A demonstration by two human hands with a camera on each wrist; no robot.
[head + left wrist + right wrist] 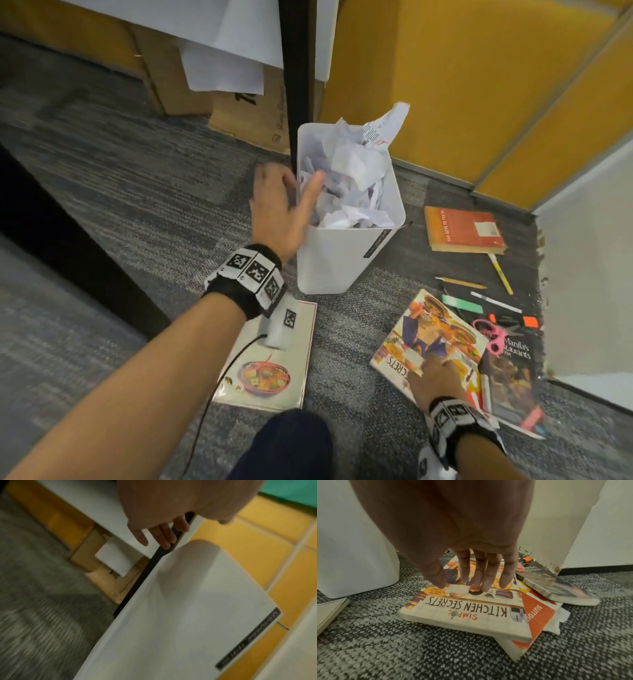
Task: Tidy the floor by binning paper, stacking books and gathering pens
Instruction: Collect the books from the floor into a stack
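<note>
Spread and holding nothing, the left hand (279, 205) is raised at the left rim of the white bin (342, 260), thumb over the opening, fingers on the outer side; whether skin touches the rim cannot be told. Crumpled paper (349, 178) fills the bin beside the thumb and rises above its far rim. Right hand (453, 536) has straight, slightly parted fingers, tips resting on the cover of the Kitchen Secrets book (471, 609).

Under that book lies an orange-covered book (537, 612), its corner jutting out towards the wrist; a sheet of paper (559, 620) shows beneath both. A dark-covered book (510, 377) lies just right of the right hand, its edge against the stack. Beyond the fingertips lie pink scissors (493, 337), markers and pens (493, 301), and farther off a red book (462, 229). A soup-cover book (270, 363) lies under the left forearm, partly covered by the wrist camera.

Bare carpet (342, 342) separates the soup-cover book from the stack. White panel (589, 291) closes the right side, close to the pens.

Left wrist view is motion-blurred; the bin's label is unreadable. The orange book's title is cut off.
</note>
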